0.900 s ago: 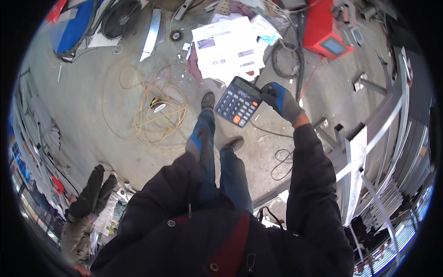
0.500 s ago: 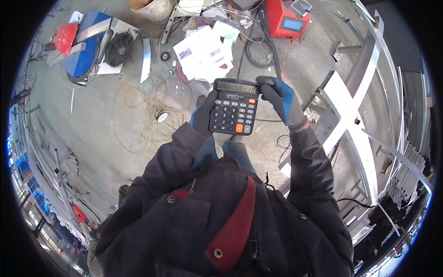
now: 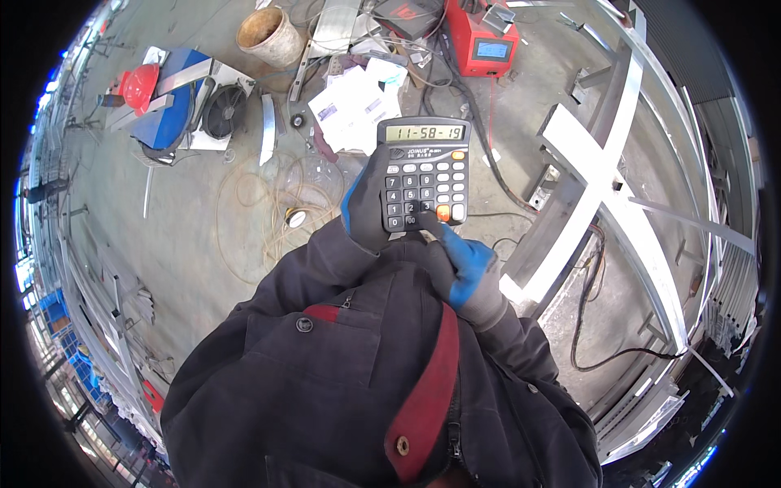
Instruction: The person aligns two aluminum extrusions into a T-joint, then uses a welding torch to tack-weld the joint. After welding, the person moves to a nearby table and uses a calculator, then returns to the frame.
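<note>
A black desk calculator (image 3: 452,189) with pale and orange keys is held nearly upright in front of my chest, its display lit with digits. My left hand (image 3: 370,205), in a dark glove with blue, is closed around its left edge; the fingers behind it are hidden. My right hand (image 3: 462,264), gloved the same way, is at its lower keys with the index finger stretched out over them. The thumb is apart and the other fingers are partly hidden. Whether a key is pressed down, I cannot tell.
White paper sheets (image 3: 355,110) lie on the floor ahead. Behind them stand a red machine with a screen (image 3: 482,53) and a dirty bucket (image 3: 270,39). A blue cutting machine (image 3: 175,114) with a red helmet (image 3: 140,88) is far left; crossed metal beams (image 3: 598,191) stand at right.
My right hand has moved from the calculator's upper right corner down to its lower keys, index finger out. The calculator has shifted slightly right and up in view, still in my left hand.
</note>
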A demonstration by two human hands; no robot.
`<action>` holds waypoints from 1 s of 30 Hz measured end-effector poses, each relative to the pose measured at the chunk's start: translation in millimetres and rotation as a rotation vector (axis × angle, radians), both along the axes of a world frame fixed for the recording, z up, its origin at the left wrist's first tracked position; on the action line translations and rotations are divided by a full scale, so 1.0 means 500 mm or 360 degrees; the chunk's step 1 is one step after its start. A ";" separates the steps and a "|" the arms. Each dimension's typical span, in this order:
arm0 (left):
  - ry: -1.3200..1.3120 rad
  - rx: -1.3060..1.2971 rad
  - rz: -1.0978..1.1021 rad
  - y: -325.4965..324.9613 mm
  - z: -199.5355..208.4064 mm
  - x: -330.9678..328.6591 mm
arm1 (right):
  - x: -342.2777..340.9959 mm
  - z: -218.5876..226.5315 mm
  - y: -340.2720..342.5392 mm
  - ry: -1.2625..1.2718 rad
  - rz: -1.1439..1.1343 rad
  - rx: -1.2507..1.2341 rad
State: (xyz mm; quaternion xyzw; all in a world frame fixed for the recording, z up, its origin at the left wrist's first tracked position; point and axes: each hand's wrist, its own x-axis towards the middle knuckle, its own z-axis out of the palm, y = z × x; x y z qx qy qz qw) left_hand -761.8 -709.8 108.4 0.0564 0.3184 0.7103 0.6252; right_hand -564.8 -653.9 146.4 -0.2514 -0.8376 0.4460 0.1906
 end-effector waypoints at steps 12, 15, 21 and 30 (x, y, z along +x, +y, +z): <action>0.1486 0.0166 0.0229 -0.023 0.042 0.016 | -0.034 0.040 -0.013 -0.0015 0.0145 0.0264; 0.1383 0.0159 0.0203 -0.021 0.036 0.007 | -0.031 0.046 -0.012 -0.0015 0.0133 0.0237; 0.1319 0.0334 0.0222 -0.019 0.040 -0.001 | -0.031 0.047 -0.006 -0.0017 0.0016 0.0183; 0.0427 0.0226 0.0149 -0.008 0.055 -0.017 | -0.009 0.058 -0.021 -0.0001 -0.0003 0.0123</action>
